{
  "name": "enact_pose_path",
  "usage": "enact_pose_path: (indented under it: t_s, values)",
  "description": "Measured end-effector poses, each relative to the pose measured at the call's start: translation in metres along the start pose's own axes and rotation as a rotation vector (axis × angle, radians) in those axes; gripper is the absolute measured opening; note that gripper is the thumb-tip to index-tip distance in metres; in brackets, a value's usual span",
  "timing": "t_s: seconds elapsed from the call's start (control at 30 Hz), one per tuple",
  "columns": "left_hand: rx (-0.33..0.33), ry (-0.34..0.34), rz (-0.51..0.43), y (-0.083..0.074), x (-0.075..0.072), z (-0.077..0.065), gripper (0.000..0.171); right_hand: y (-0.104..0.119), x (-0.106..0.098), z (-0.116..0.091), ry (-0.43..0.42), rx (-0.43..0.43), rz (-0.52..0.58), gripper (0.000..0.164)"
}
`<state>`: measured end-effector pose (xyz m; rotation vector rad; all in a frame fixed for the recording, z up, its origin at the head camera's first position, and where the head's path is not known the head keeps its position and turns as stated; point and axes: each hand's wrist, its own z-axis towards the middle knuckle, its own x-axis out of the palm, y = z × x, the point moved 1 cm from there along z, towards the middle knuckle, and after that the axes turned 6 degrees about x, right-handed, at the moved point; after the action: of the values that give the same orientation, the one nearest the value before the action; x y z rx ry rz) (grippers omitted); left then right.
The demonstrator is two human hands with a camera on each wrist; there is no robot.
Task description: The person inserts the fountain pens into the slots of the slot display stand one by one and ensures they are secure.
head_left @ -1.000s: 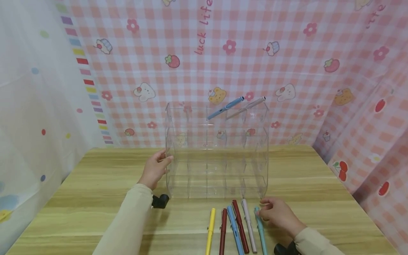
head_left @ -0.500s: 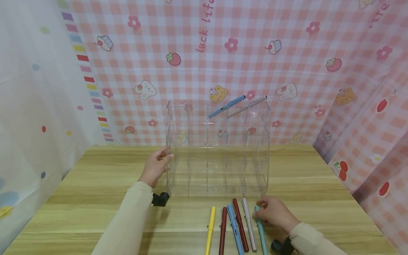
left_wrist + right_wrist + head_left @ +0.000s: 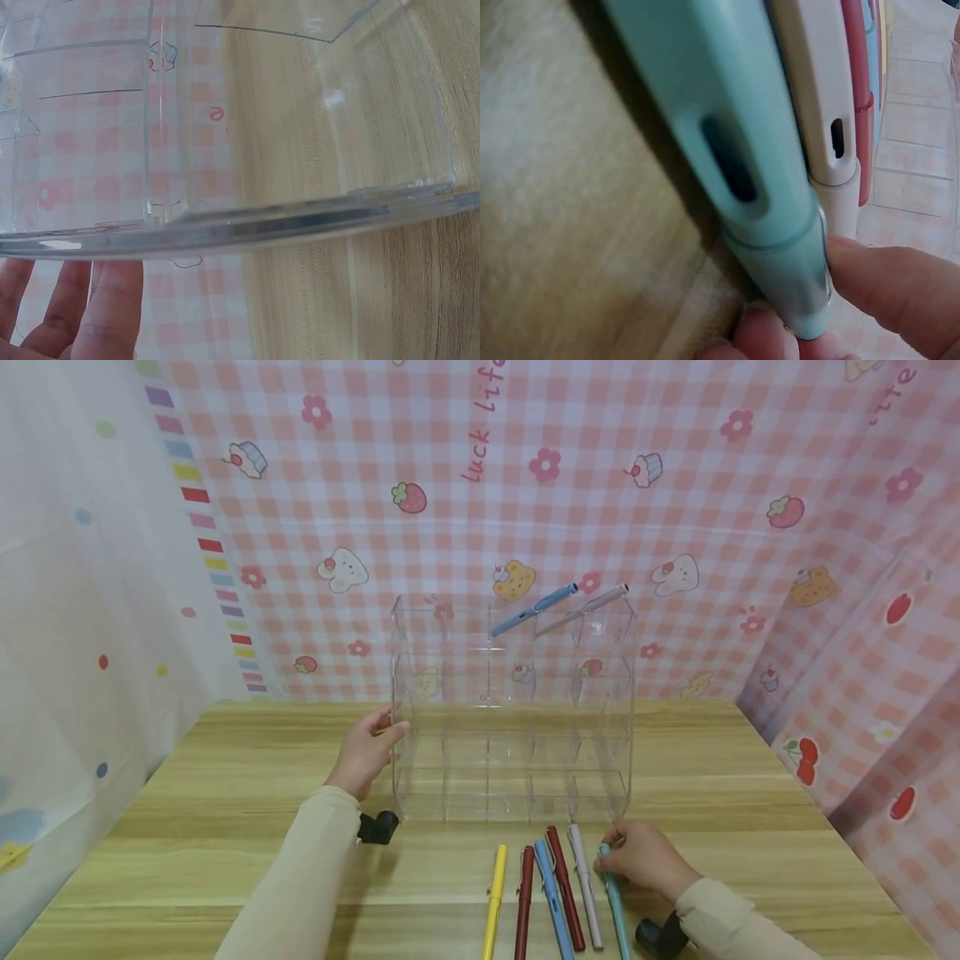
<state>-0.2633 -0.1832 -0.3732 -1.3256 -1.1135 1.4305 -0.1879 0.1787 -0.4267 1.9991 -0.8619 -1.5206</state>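
A clear plastic organizer [image 3: 510,718] with rows of compartments stands upright on the table. My left hand [image 3: 366,752] rests against its left side wall; in the left wrist view several fingers [image 3: 109,315] lie straight along the outside of that wall. At the front right, my right hand [image 3: 648,858] pinches the capped end of a teal pen [image 3: 615,902] between thumb and fingers. That pen [image 3: 727,150] lies beside a pale lilac pen [image 3: 821,97] in the right wrist view. A blue pen [image 3: 532,612] and a pale pen [image 3: 588,608] lean out of the organizer's top row.
Left of the teal pen lie a lilac pen [image 3: 585,885], two dark red pens [image 3: 525,902], a light blue pen [image 3: 553,902] and a yellow pen [image 3: 495,897] on the wooden table [image 3: 225,793]. A checked pink cloth [image 3: 480,527] hangs behind the table.
My right hand has shifted slightly left over the teal pen's capped end and grips it there. The left hand and organizer stay in place.
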Motion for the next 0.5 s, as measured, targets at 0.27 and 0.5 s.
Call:
enact_pose_path:
  t_s: [0.27,0.5]
  values:
    - [0.005,-0.007,-0.004,-0.0018,0.0,0.0002,0.054,-0.0016,-0.0012,0.0,0.009,-0.02,0.047,0.019]
    - [0.002,-0.022,-0.018,-0.002,0.0016,-0.0005,0.053,-0.0075,-0.0024,0.0014,0.034,0.04,0.137,0.014]
